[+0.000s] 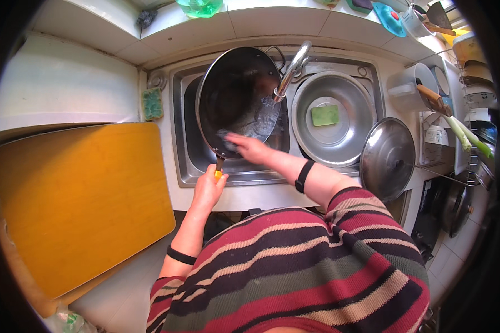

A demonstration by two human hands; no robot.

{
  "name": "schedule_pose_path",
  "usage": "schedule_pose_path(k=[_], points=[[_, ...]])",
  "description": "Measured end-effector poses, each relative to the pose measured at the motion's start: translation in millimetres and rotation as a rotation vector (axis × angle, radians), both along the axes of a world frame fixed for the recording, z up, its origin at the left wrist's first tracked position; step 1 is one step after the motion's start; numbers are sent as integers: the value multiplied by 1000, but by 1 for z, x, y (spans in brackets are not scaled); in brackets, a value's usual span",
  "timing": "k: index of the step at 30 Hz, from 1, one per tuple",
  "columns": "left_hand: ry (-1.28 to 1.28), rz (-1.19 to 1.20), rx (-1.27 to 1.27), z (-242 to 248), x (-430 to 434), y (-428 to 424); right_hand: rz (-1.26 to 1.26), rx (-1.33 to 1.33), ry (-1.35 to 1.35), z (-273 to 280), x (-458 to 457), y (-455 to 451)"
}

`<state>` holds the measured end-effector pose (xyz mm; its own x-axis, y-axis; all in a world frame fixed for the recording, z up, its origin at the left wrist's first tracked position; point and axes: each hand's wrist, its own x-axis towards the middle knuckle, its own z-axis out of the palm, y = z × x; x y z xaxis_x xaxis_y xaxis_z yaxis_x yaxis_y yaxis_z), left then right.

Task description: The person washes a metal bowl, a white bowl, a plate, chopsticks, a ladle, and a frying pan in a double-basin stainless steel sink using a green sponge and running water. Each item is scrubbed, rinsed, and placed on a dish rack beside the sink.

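Observation:
A large dark wok (233, 91) rests tilted in the left basin of a stainless steel double sink (183, 177). My left hand (208, 185) grips the wok's handle (219, 170), whose end is yellow. Inside the wok near that handle, my right hand (252, 149) presses a greyish scouring pad (226, 139) to the wall; both are blurred. Water (254, 120) lies along the wok's right side, under the spout of a chrome faucet (293, 70).
A metal basin (333, 156) with a green sponge (325, 115) stands in the right sink bowl. A metal lid (387, 160) leans beside it. Another sponge (152, 104) lies left of the sink. Leftward is a yellow-brown board (87, 204); rightward, a dish rack (468, 166).

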<state>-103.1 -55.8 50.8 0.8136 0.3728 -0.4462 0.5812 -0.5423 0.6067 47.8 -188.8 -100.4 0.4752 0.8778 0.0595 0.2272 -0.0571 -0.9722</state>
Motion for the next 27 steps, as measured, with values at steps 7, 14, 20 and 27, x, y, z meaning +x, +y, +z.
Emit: schedule_pose_path(k=[7, 14, 20, 27], points=[[19, -35, 134, 3, 1, -12, -274, -616, -399, 13, 9, -4], [40, -53, 166, 7, 4, -14, -18, -443, -361, 20, 12, -11], [57, -45, 184, 5, 5, -11, 79, -231, 2, 21, 11, -23], [42, -27, 143, -1, 5, -10, -254, -505, -297, 26, -8, -17]])
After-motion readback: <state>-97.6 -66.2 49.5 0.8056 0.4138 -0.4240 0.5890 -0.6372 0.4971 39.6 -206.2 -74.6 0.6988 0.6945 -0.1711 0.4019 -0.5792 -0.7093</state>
